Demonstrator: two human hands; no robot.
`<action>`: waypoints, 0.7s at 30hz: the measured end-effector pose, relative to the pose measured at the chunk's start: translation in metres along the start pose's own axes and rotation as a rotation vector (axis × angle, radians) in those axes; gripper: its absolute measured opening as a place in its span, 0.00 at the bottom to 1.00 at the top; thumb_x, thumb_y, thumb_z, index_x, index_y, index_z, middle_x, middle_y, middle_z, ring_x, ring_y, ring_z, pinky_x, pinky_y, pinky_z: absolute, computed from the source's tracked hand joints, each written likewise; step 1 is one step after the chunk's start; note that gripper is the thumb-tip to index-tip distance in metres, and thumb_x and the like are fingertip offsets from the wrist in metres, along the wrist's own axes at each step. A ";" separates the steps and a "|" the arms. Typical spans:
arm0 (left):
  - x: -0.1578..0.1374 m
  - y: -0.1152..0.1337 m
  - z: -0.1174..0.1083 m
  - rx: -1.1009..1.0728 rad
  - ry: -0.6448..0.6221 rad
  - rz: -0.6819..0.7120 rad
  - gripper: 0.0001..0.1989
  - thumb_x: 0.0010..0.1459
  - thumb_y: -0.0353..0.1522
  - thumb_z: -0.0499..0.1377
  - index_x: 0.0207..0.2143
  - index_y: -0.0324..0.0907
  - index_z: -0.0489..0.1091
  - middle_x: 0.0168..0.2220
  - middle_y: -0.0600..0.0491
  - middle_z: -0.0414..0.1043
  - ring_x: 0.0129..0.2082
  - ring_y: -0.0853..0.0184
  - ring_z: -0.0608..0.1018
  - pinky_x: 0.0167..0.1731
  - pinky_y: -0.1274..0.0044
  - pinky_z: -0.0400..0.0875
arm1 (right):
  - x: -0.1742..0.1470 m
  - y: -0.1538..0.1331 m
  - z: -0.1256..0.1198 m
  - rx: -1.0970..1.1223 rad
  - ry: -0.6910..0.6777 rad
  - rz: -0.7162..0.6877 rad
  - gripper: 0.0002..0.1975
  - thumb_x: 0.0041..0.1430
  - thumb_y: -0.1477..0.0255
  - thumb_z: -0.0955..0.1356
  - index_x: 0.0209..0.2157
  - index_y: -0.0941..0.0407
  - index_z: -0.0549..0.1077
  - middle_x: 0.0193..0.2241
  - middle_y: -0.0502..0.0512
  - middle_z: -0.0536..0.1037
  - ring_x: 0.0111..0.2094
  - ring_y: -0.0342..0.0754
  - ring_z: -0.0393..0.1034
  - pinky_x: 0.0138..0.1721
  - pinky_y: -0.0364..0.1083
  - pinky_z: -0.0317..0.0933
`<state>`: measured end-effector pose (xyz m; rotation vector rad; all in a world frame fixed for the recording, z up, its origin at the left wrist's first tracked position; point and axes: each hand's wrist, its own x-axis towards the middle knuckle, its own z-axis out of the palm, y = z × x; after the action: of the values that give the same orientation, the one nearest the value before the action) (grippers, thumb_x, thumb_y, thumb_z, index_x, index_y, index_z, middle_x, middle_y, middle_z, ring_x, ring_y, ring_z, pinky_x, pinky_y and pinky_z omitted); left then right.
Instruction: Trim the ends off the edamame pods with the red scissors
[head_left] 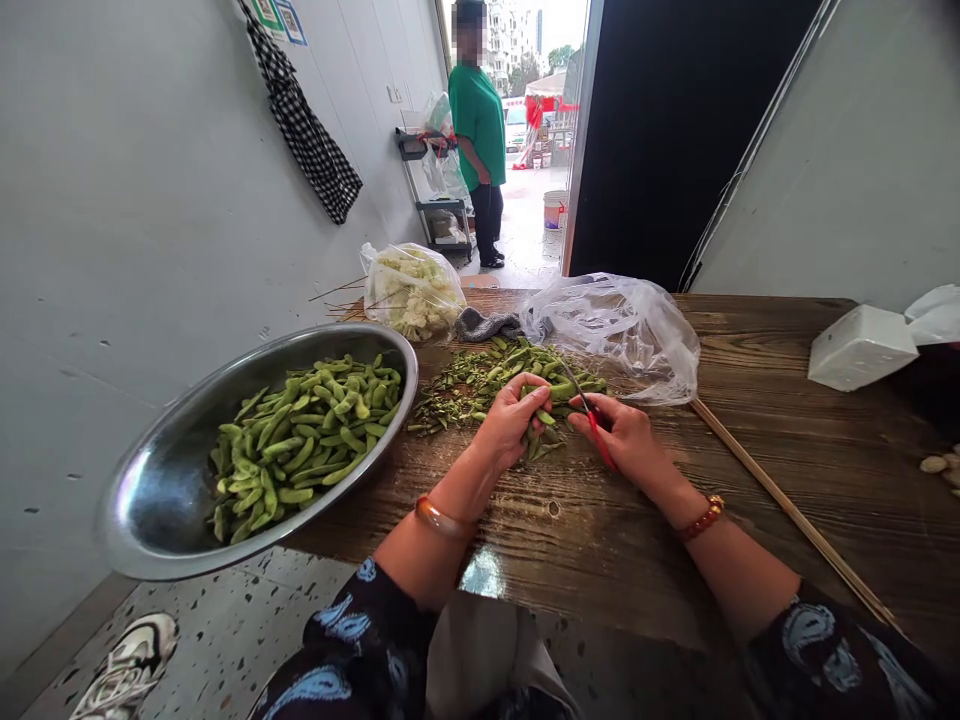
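My left hand (pixel 511 420) is closed around a few green edamame pods (pixel 544 417) above the table. Close by on the right, my right hand (pixel 624 432) grips a pair of scissors (pixel 596 430) with red handles, the blades pointing up and away beside the held pods. Beyond both hands spreads a pile of pods and cut-off tips (pixel 480 382) on the wood. On the left, a large steel basin (pixel 161 500) holds many green pods (pixel 307 440).
The wooden table (pixel 757 440) carries a clear plastic bag (pixel 622 325), a bag of cauliflower (pixel 416 290), a grey cloth (pixel 487 325), long wooden sticks (pixel 795 510) and a white tissue pack (pixel 862 347). A person in a green shirt (pixel 480 125) stands by the doorway.
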<state>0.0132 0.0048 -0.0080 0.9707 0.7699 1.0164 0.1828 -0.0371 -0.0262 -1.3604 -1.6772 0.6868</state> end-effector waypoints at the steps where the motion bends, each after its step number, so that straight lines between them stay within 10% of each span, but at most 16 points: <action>1: 0.001 -0.001 0.000 0.013 0.012 0.005 0.18 0.46 0.39 0.67 0.32 0.40 0.63 0.20 0.62 0.64 0.13 0.82 0.61 0.12 0.88 0.52 | 0.000 0.001 0.001 0.016 -0.006 0.006 0.21 0.56 0.56 0.66 0.41 0.59 0.75 0.21 0.48 0.69 0.23 0.42 0.58 0.26 0.42 0.53; 16: 0.003 0.012 -0.001 0.093 0.214 0.119 0.21 0.45 0.44 0.66 0.27 0.40 0.59 0.22 0.61 0.64 0.12 0.82 0.57 0.11 0.86 0.49 | 0.014 0.020 -0.009 0.394 0.237 0.184 0.29 0.48 0.47 0.68 0.39 0.59 0.75 0.17 0.45 0.65 0.16 0.38 0.54 0.16 0.40 0.49; 21: -0.014 0.055 0.015 0.619 0.236 0.430 0.11 0.54 0.38 0.60 0.36 0.41 0.67 0.23 0.60 0.63 0.18 0.78 0.65 0.18 0.84 0.58 | 0.015 0.022 -0.010 0.368 0.274 0.128 0.30 0.48 0.45 0.67 0.38 0.58 0.75 0.18 0.47 0.68 0.17 0.39 0.57 0.17 0.40 0.51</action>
<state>0.0035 -0.0014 0.0497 1.6155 1.1377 1.3104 0.2016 -0.0180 -0.0355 -1.2382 -1.1885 0.7974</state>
